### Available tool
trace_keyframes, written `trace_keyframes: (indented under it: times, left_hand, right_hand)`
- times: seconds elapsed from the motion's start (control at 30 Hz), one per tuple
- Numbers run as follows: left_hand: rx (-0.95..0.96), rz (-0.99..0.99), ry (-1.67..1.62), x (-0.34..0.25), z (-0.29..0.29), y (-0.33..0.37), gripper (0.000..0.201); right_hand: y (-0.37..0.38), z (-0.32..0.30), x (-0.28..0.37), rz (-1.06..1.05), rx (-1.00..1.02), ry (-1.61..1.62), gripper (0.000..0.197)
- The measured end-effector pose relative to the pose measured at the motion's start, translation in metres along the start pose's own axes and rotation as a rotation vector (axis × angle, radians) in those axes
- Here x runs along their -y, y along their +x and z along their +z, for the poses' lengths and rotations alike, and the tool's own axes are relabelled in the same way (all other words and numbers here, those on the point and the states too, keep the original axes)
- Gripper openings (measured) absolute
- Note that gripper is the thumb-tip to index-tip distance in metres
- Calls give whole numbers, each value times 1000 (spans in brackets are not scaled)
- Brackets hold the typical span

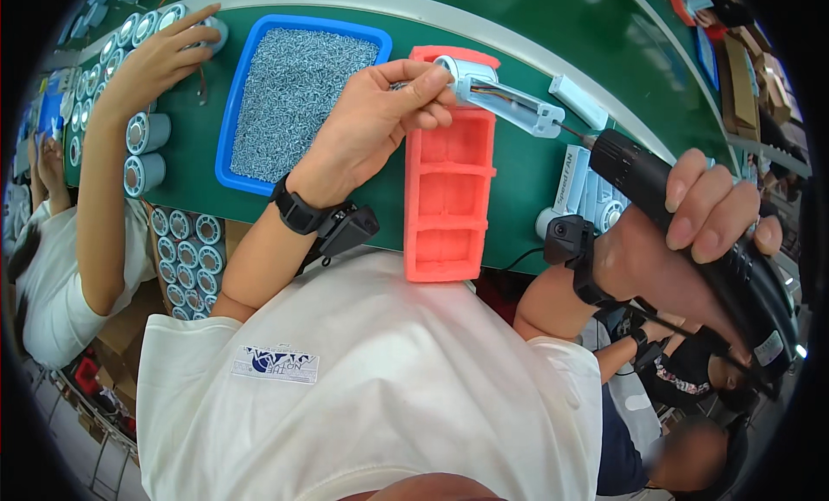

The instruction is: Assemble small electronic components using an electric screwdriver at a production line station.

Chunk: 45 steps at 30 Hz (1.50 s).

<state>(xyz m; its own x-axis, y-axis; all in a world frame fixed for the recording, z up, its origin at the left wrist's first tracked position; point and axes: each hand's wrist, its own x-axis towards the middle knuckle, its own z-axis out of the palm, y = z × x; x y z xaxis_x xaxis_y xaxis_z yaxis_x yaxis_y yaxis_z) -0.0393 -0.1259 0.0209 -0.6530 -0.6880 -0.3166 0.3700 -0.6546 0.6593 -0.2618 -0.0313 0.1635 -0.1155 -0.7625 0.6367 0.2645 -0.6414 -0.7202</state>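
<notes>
At the far left, a co-worker's hand [167, 54], its fingers spread, is held over round white units [144, 175] that are stood in rows along the table, presumably so that single ones can be picked out easily. Next, a blue tray [244, 95] is filled with small screws [298, 104]; it is set beside the left hand [376, 113], within what looks like easy reach. By the thumb and fingers of that hand, the round end of a white housing [520, 114] is pinched; whether anything else is tucked in the palm cannot be told. The housing is held above the upper end of a red compartmented holder [412, 207], with its long open arm pointed rightward and its wires exposed, seemingly so that the arm's tip is presented to the bit [573, 132]. Beyond the tip, a slim white piece [579, 102] is laid on the table. At the right, a black electric screwdriver [635, 169] is gripped by the right hand [712, 207], the fingers curled around its body, apparently so that the bit is lined up with the tip.
</notes>
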Motion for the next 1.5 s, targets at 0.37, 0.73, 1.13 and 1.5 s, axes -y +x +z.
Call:
trace_keyframes:
  times: [0.37,0.73,1.13,1.5]
  left_hand:
    - [-217,94,-58,8,16,4,19]
    - [-57,153,-193,29,19,3,19]
    - [41,4,-87,6,13,-21,30]
    - [-5,-147,-187,11,-20,-43,42]
  right_hand:
    - [1,22,-20,-43,-45,-13,73]
    - [-13,34,3,-215,-324,-16,60]
    - [-9,15,-2,-76,-252,303,55]
    - [2,22,-5,-53,-38,-109,65]
